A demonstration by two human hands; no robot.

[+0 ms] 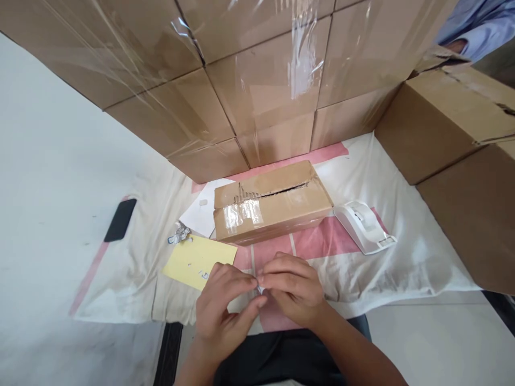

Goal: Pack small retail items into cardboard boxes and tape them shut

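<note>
Bare and close together, two hands are raised over the table's front edge: between the fingertips of the left hand (pixel 225 308) and the right hand (pixel 300 287), one small pale piece (pixel 259 289) is pinched, largely covered by the fingers. Below them, dark clothing (pixel 277 356) is seen. The table is covered by a creased white cloth (pixel 414 262) with pink bands. Just beyond the left hand, one yellow sheet (pixel 213 257) is laid, dotted with bits or marks too small to be made out. Crumpled silvery scraps (pixel 179 233) are set by its far corner, near one white sheet (pixel 197 214). One taped cardboard box (pixel 277 214), its top torn, is flanked by one white tape dispenser (pixel 360 225). One black phone (pixel 120 220) is placed far left. Behind, at least six stacked cartons (pixel 265 80) are wrapped in clear film. At upper right, another person's blue sleeve (pixel 488 35) is partly shown.
</note>
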